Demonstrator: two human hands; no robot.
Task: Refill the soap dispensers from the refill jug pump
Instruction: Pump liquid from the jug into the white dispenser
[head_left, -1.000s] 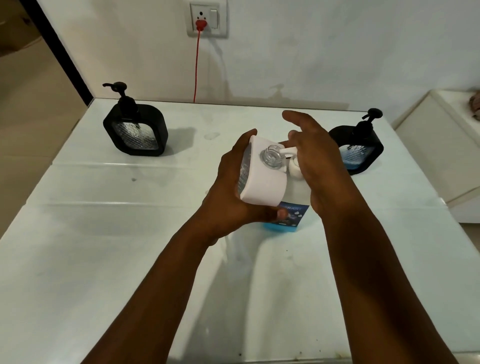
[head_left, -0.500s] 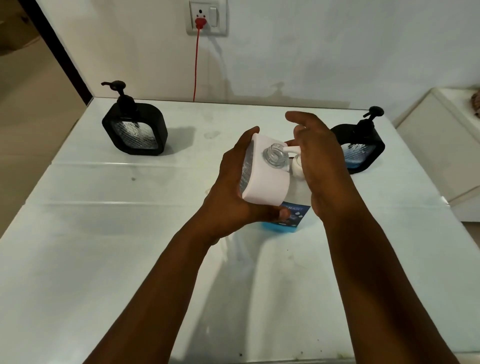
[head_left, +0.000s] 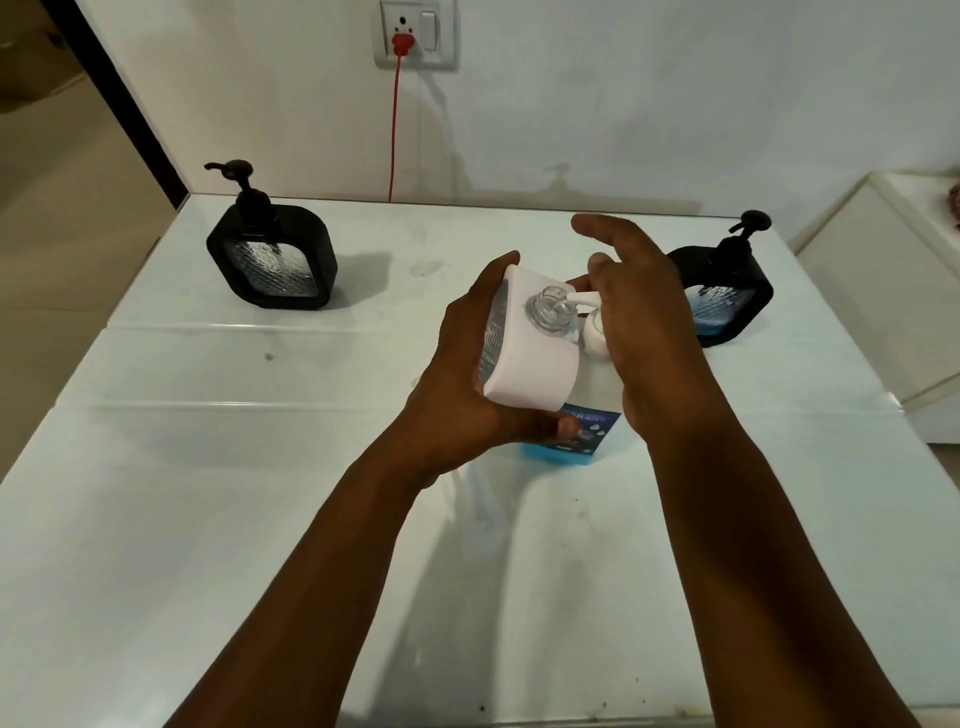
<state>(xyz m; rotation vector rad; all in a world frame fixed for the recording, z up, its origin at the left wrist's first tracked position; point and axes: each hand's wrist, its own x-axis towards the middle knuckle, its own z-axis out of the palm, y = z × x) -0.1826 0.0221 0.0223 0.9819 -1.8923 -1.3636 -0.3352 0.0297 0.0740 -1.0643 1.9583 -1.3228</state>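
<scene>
- Soap dispensers number three: a white one (head_left: 524, 358) held above the middle of the bench, a black one (head_left: 271, 257) standing far left near the wall, and another black one (head_left: 724, 296) far right, its window showing blue.
- Bench (head_left: 208, 493): white and glossy, carrying everything, pushed against a white wall.
- Left hand (head_left: 467, 384) grips the white dispenser from its left side, fingers curled under the base, thumb along the top edge; the dispenser is tilted, its clear open neck (head_left: 549, 309) facing up.
- Right hand (head_left: 644, 322) sits on top of the refill jug's pump, forefinger stretched forward, the other fingers bent down over the pump head.
- Refill jug (head_left: 576, 436): mostly hidden behind the hands, standing on the bench below the white dispenser, with a blue label and blue liquid at the bottom.
- Pump spout (head_left: 582, 298): white, its tip reaching the rim of the clear neck.
- Wall socket (head_left: 415, 34) with a red plug and red cord (head_left: 395, 135) running down behind the bench.
</scene>
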